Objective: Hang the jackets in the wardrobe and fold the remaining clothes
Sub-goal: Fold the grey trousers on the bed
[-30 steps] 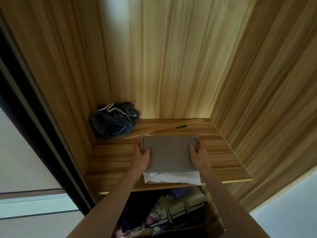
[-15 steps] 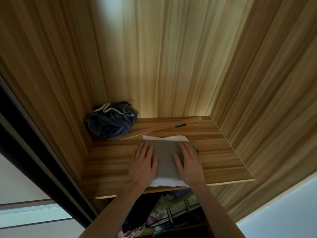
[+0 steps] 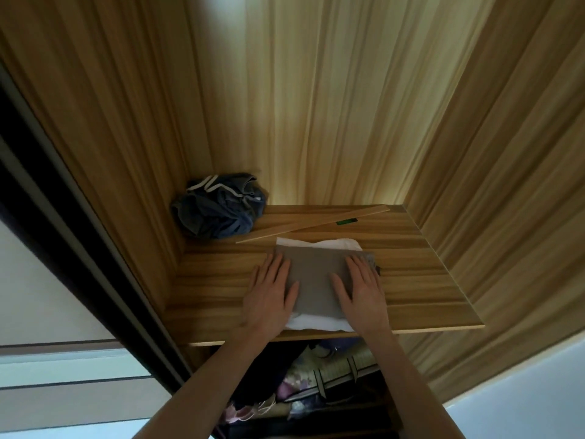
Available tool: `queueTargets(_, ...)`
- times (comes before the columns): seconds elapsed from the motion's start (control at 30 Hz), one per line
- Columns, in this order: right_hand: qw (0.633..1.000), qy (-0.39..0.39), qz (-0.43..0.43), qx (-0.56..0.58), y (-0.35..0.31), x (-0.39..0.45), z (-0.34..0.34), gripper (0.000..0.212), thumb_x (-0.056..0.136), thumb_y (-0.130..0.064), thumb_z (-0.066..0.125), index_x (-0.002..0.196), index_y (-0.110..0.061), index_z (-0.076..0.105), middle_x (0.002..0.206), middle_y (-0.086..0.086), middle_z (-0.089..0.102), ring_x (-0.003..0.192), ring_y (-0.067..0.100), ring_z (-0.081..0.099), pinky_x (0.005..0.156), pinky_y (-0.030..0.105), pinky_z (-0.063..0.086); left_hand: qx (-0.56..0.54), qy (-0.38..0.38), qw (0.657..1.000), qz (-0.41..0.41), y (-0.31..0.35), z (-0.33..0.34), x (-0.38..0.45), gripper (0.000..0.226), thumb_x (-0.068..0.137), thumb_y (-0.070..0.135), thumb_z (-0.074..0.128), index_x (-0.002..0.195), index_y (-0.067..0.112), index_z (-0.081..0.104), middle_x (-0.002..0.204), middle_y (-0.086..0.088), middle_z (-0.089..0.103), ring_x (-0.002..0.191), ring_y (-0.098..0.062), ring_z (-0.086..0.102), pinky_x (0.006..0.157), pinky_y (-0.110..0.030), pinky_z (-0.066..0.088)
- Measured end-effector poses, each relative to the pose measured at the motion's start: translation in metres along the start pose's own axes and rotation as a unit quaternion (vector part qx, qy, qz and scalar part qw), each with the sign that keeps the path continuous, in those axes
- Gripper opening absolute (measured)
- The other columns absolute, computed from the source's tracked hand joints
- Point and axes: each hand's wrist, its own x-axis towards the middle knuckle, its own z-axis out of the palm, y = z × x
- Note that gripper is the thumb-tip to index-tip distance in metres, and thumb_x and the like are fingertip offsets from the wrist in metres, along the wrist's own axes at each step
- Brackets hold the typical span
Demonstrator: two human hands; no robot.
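Grey cloth [image 3: 316, 280], folded atop a white one [image 3: 319, 323], had just been slid deeper onto the shelf [image 3: 427, 280]. Where the hands had gripped its sides, left [image 3: 269, 299] and right [image 3: 362, 296] now lay flat and open on it, pressing. Stowing looked nearly done. Its long axis ran front to back.

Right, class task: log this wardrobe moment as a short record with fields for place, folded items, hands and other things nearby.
place: wooden wardrobe shelf
folded items: grey garment stacked on white garment
left hand: flat, fingers straight, on the stack's left edge
right hand: flat on the stack's right side
nearby: bundled dark blue garment in back left corner; loose wooden strip behind the stack
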Motion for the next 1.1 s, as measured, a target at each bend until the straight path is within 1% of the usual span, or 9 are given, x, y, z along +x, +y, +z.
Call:
queueTargets(0.13, 0.999, 0.006, 0.006, 0.047, -0.03, -0.015, -0.007, 0.083, 0.1, -0.072, 0.023, 0.156, -0.013, 0.041, 0.163, 0.005, 0.039, 0.153, 0.02, 0.03, 0.127, 0.044, 0.023, 0.019, 0.064, 0.998, 0.021, -0.012, -0.025, -0.022, 0.063, 0.105, 0.049, 0.024, 0.151, 0.011, 0.047, 0.159, -0.008, 0.045, 0.152, -0.023, 0.033, 0.125, -0.047, 0.027)
queueTargets(0.4, 0.991, 0.05, -0.016, 0.123, -0.158, -0.055, -0.024, 0.069, 0.106, -0.061, 0.029, 0.157, -0.016, 0.038, 0.16, 0.002, 0.043, 0.15, 0.016, 0.034, 0.125, 0.044, 0.027, -0.018, 0.146, 0.984, 0.102, -0.057, -0.113, -0.087, 0.047, 0.108, 0.035, 0.04, 0.146, 0.012, 0.052, 0.154, -0.004, 0.048, 0.151, -0.018, 0.032, 0.123, -0.045, 0.032)
queueTargets(0.5, 0.984, 0.079, -0.047, 0.151, -0.211, -0.071, -0.032, 0.062, 0.108, -0.054, 0.034, 0.156, -0.016, 0.04, 0.16, -0.001, 0.042, 0.149, 0.014, 0.035, 0.122, 0.047, 0.033, -0.094, 0.187, 0.959, 0.191, -0.077, -0.145, -0.114, 0.037, 0.104, 0.019, 0.051, 0.137, 0.006, 0.06, 0.144, -0.007, 0.056, 0.144, -0.02, 0.042, 0.117, -0.042, 0.04)
queueTargets(0.6, 0.977, 0.107, -0.067, 0.173, -0.26, -0.087, -0.043, 0.059, 0.108, -0.052, 0.037, 0.157, -0.019, 0.039, 0.16, -0.004, 0.041, 0.15, 0.012, 0.034, 0.12, 0.049, 0.035, -0.091, 0.199, 0.922, 0.32, -0.087, -0.172, -0.145, 0.029, 0.1, 0.01, 0.057, 0.124, 0.003, 0.069, 0.129, -0.009, 0.066, 0.128, -0.024, 0.057, 0.105, -0.039, 0.049)
queueTargets(0.67, 0.971, 0.126, -0.067, 0.192, -0.291, -0.096, -0.054, 0.057, 0.108, -0.052, 0.036, 0.157, -0.023, 0.037, 0.161, -0.008, 0.039, 0.151, 0.008, 0.03, 0.12, 0.048, 0.035, -0.099, 0.23, 0.908, 0.337, -0.096, -0.191, -0.162, 0.027, 0.099, 0.01, 0.057, 0.12, 0.004, 0.072, 0.125, -0.008, 0.068, 0.123, -0.023, 0.06, 0.101, -0.036, 0.05)
queueTargets(0.8, 0.958, 0.164, -0.09, 0.219, -0.348, -0.108, -0.077, 0.053, 0.11, -0.045, 0.037, 0.159, -0.028, 0.033, 0.164, -0.013, 0.034, 0.153, 0.003, 0.025, 0.121, 0.049, 0.034, -0.078, 0.347, 0.891, 0.284, -0.131, -0.235, -0.182, 0.027, 0.098, 0.011, 0.055, 0.119, 0.008, 0.072, 0.124, -0.006, 0.068, 0.118, -0.024, 0.06, 0.098, -0.036, 0.046)
queueTargets(0.93, 0.94, 0.238, -0.183, 0.16, -0.414, -0.11, -0.091, 0.053, 0.109, -0.035, 0.044, 0.156, -0.012, 0.04, 0.164, 0.002, 0.036, 0.154, 0.016, 0.03, 0.12, 0.053, 0.034, -0.03, 0.447, 0.873, 0.192, -0.167, -0.278, -0.191, 0.041, 0.093, 0.011, 0.058, 0.135, 0.009, 0.058, 0.138, -0.014, 0.06, 0.131, -0.031, 0.052, 0.107, -0.048, 0.04)
queueTargets(1.0, 0.928, 0.257, -0.248, 0.107, -0.445, -0.107, -0.09, 0.052, 0.108, -0.027, 0.049, 0.155, -0.007, 0.042, 0.165, 0.008, 0.035, 0.156, 0.022, 0.027, 0.122, 0.053, 0.031, -0.01, 0.464, 0.878, 0.119, -0.184, -0.296, -0.188, 0.052, 0.094, 0.012, 0.06, 0.144, 0.002, 0.05, 0.151, -0.023, 0.046, 0.143, -0.04, 0.041, 0.115, -0.058, 0.033)
queueTargets(1.1, 0.922, 0.229, -0.311, 0.017, -0.479, -0.099, -0.076, 0.054, 0.109, -0.028, 0.049, 0.158, -0.01, 0.038, 0.168, 0.008, 0.029, 0.158, 0.023, 0.019, 0.125, 0.052, 0.026, -0.016, 0.436, 0.899, 0.028, -0.205, -0.308, -0.182, 0.07, 0.099, 0.021, 0.058, 0.157, -0.005, 0.028, 0.168, -0.023, 0.018, 0.157, -0.037, 0.015, 0.124, -0.059, 0.023)
